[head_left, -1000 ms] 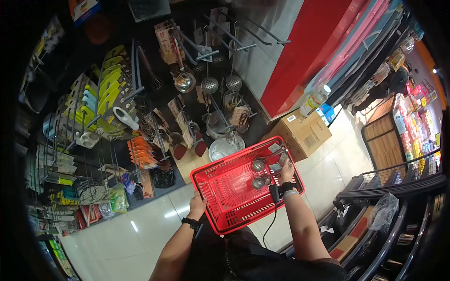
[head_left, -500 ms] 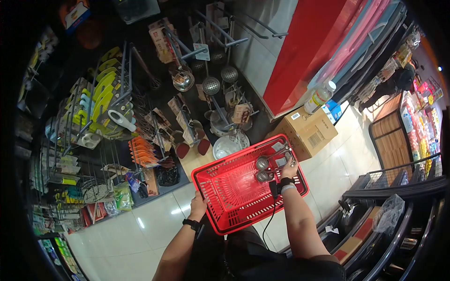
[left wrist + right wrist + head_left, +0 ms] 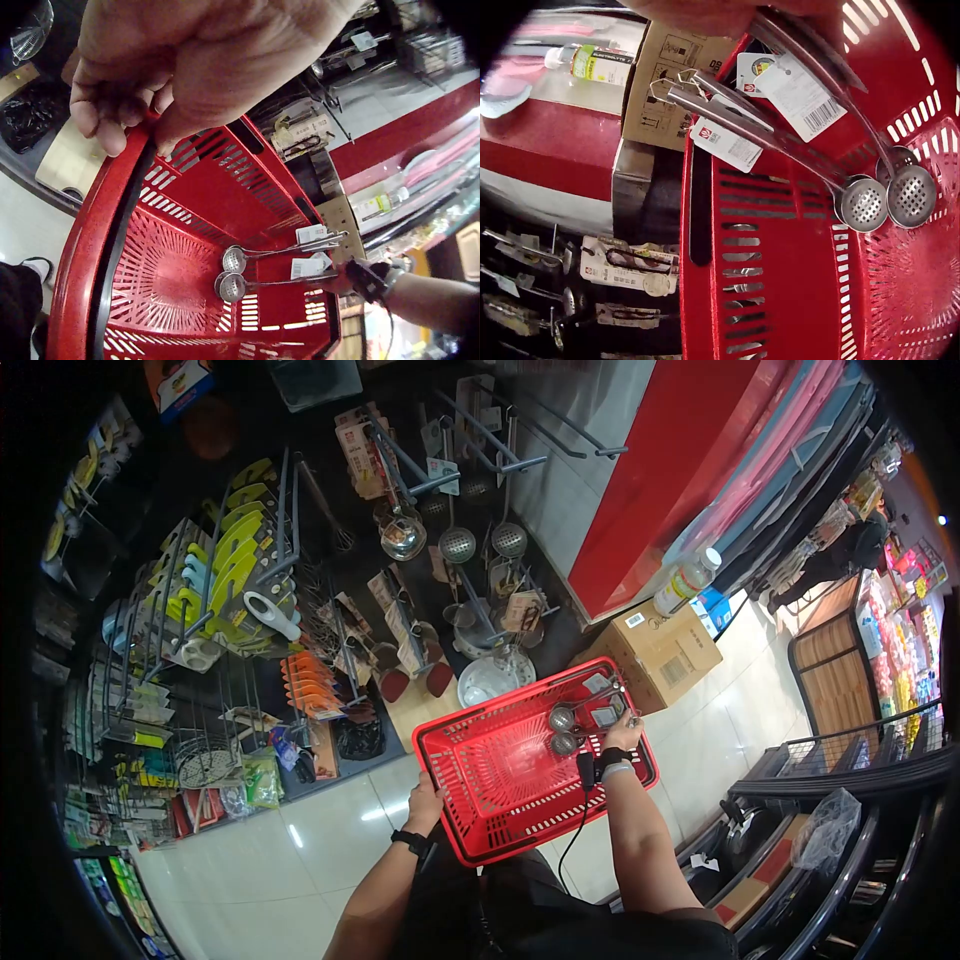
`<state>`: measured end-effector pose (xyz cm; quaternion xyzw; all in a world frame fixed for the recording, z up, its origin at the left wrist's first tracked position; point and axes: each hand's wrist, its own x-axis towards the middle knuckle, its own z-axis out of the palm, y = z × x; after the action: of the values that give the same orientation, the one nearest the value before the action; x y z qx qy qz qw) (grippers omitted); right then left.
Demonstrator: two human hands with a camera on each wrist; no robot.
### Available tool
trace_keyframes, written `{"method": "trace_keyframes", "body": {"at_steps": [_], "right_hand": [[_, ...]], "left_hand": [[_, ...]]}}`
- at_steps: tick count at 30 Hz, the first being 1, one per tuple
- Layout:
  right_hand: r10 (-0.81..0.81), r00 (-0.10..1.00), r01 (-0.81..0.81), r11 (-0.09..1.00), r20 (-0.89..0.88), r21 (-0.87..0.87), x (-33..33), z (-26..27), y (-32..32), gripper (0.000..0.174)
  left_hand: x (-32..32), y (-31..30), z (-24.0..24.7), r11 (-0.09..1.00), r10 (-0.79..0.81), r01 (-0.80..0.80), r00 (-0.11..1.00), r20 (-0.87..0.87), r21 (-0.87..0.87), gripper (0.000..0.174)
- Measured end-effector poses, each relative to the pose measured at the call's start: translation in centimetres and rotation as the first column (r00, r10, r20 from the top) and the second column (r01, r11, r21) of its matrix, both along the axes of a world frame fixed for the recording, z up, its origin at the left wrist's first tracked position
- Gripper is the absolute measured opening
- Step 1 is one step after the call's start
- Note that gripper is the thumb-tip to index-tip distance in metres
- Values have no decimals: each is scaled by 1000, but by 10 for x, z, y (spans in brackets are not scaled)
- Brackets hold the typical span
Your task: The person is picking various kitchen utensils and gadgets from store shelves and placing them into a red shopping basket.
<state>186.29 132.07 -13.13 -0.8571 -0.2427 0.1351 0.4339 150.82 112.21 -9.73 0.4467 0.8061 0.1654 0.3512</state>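
Note:
A red shopping basket is held in front of the body. My left hand grips its left end; in the left wrist view the fingers curl over the rim. At the right end my right hand holds the metal handles of perforated ladles. Their round, holed heads hang inside the basket. Another perforated ladle lies beside them, its handle resting across the basket's end wall. White price tags dangle from the handles. Most of my right hand is cut off in the right wrist view.
Hooks ahead carry more skimmers, a ladle and green-handled tools. A cardboard box with a bottle on it stands beyond the basket. Black racks are to the right. A person is farther off.
The ladle heads in the basket have shifted slightly right and closer together with my right hand. The left hand keeps its grip on the basket, which sits a little farther right in view.

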Motion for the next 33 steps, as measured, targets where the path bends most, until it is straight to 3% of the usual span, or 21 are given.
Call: {"method": "trace_keyframes", "body": {"at_steps": [2,5,8,10,14,17,20,22,24,26,29,31,33], "right_hand": [[-10,997,10,1000,81,-10,4,-12,1,47],[-61,998,63,996,-30,64,-5,-8,6,55],[-196,979,198,980,55,-29,-26,15,8,63],[-368,923,385,896,113,-223,-29,23,8,63],[-352,931,321,915,-96,-243,-19,41,1,72],[-281,959,270,947,-41,-176,-10,19,-2,81],[-279,958,268,952,-61,-151,-13,30,-9,88],[-325,945,302,916,-45,-263,-21,54,-15,91],[-350,936,327,902,-34,-284,-23,58,-19,88],[-343,934,353,927,100,-124,-25,53,-15,76],[-136,977,86,954,161,286,-53,95,7,57],[182,982,-118,810,-54,574,-79,127,34,44],[504,858,-312,664,-99,680,-102,159,68,34]], "left_hand": [[0,1,0,999,17,-17,1000,-8,-28,41],[0,0,1,1000,17,-16,1000,20,-23,38],[-1,-1,0,1000,15,-16,999,49,10,39],[1,1,9,1000,18,-18,999,35,-15,39],[0,2,8,1000,6,-6,1000,29,-14,38],[0,-2,-1,1000,-4,4,1000,27,24,38],[-1,-2,3,1000,-3,2,999,47,15,38],[-2,3,5,1000,1,-2,998,68,9,39],[-2,3,6,998,-17,18,999,28,-59,40],[-2,4,5,999,-17,17,1000,15,-37,42],[-2,5,5,995,-54,52,998,-13,-90,44],[-4,7,8,992,-63,64,998,9,-106,44],[-5,8,6,995,-59,60,998,20,-81,44]]}}
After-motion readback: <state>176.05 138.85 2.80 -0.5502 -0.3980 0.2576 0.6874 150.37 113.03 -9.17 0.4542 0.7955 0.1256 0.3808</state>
